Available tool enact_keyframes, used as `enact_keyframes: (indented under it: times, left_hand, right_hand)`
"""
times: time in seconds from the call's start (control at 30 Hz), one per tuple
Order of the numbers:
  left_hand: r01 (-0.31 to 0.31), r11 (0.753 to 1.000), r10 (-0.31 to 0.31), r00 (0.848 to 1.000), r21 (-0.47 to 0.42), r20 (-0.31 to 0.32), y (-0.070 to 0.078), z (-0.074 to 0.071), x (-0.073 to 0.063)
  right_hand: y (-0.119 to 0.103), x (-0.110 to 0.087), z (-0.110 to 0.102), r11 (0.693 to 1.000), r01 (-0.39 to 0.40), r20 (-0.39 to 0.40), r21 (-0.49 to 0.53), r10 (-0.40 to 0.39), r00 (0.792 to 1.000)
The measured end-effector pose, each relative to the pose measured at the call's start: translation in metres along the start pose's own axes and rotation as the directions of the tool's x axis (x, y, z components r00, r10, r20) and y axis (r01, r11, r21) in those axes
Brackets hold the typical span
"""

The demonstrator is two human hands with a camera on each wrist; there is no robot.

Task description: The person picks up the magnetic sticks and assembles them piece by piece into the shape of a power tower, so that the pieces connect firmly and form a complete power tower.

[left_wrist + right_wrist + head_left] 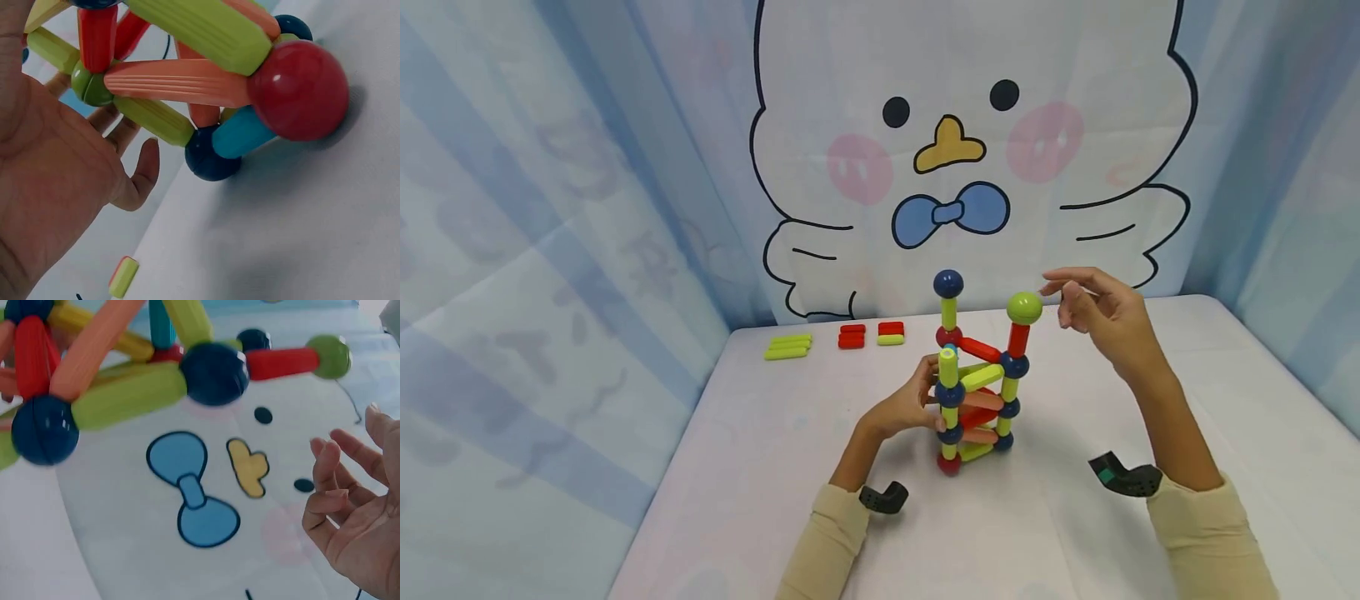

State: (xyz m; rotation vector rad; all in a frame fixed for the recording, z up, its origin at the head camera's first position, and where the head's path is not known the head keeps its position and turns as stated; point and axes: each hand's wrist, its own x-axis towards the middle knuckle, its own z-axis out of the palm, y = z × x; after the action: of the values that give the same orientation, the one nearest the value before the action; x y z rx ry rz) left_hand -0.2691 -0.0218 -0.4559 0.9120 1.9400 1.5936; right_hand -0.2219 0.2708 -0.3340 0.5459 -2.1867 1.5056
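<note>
A tower of toy building rods and balls (950,393) stands upright on the table, with lime, red, orange and blue rods joined by dark blue, red and green balls. My left hand (904,407) holds its left side, fingers reaching behind the column and thumb at the front, low down. In the left wrist view, the palm (56,169) faces the rods. A lime green ball (1025,308) caps a red rod (1018,340) on the right column. Just right of that ball is my right hand (1105,317), holding nothing, fingers loosely bent and apart from the tower.
Loose lime rods (787,347) lie at the table's back left. Beside them are red rods (852,337) and another small stack (891,333) of red and lime rods. A curtain with a cartoon face (951,50) hangs behind the white table (760,467).
</note>
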Motion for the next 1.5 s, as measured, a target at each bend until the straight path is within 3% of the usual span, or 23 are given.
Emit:
enact_keyframes:
  times: [0.1, 0.17, 0.23, 0.33, 0.47, 0.57, 0.77, 0.97, 1.13, 1.23, 1.37, 1.5]
  left_hand:
    - [0.019, 0.994, -0.015, 0.999, 0.104, -0.032, 0.003, 0.0, 0.0]
    - [0.021, 0.99, -0.015, 0.999, 0.141, -0.049, 0.005, -0.001, -0.001]
    - [0.021, 0.984, -0.011, 0.998, 0.175, -0.057, 0.006, -0.002, -0.001]
    - [0.034, 0.98, -0.021, 0.997, 0.196, -0.07, 0.008, -0.002, -0.001]
    - [0.042, 0.973, -0.02, 0.995, 0.229, -0.095, 0.009, 0.001, 0.0]
    - [0.021, 0.966, 0.011, 0.992, 0.257, -0.123, 0.011, 0.006, 0.001]
    - [0.027, 0.942, 0.043, 0.979, 0.335, -0.201, 0.014, 0.017, 0.005]
    - [0.08, 0.906, 0.045, 0.958, 0.415, -0.284, 0.017, 0.026, 0.007]
    - [0.094, 0.878, 0.071, 0.944, 0.47, -0.323, 0.013, 0.03, 0.009]
    - [0.094, 0.87, 0.09, 0.935, 0.484, -0.343, 0.011, 0.033, 0.009]
    - [0.093, 0.867, 0.107, 0.925, 0.489, -0.365, 0.01, 0.036, 0.009]
    - [0.092, 0.874, 0.117, 0.913, 0.477, -0.39, 0.008, 0.038, 0.011]
  right_hand:
    - [0.03, 0.005, -0.013, 0.996, -0.092, -0.131, -0.015, 0.089, 0.987]
    - [0.053, 0.006, -0.022, 0.979, -0.199, -0.197, -0.037, 0.188, 0.962]
    - [0.077, 0.006, -0.031, 0.941, -0.321, -0.234, -0.108, 0.29, 0.928]
    - [0.112, 0.004, -0.041, 0.849, -0.456, -0.227, -0.267, 0.405, 0.886]
    - [0.149, 0.005, -0.051, 0.746, -0.471, -0.127, -0.471, 0.471, 0.873]
    - [0.169, 0.006, -0.054, 0.698, -0.446, -0.067, -0.56, 0.499, 0.864]
    - [0.183, 0.0, -0.053, 0.614, -0.447, -0.096, -0.651, 0.517, 0.851]
    - [0.187, -0.008, -0.051, 0.603, -0.448, -0.124, -0.66, 0.501, 0.857]
    - [0.191, -0.014, -0.052, 0.58, -0.46, -0.113, -0.672, 0.534, 0.838]
    - [0.193, -0.018, -0.051, 0.586, -0.484, -0.124, -0.65, 0.546, 0.828]
    - [0.19, -0.024, -0.05, 0.632, -0.536, -0.179, -0.56, 0.539, 0.823]
    - [0.17, -0.02, -0.051, 0.728, -0.523, -0.215, -0.443, 0.48, 0.85]
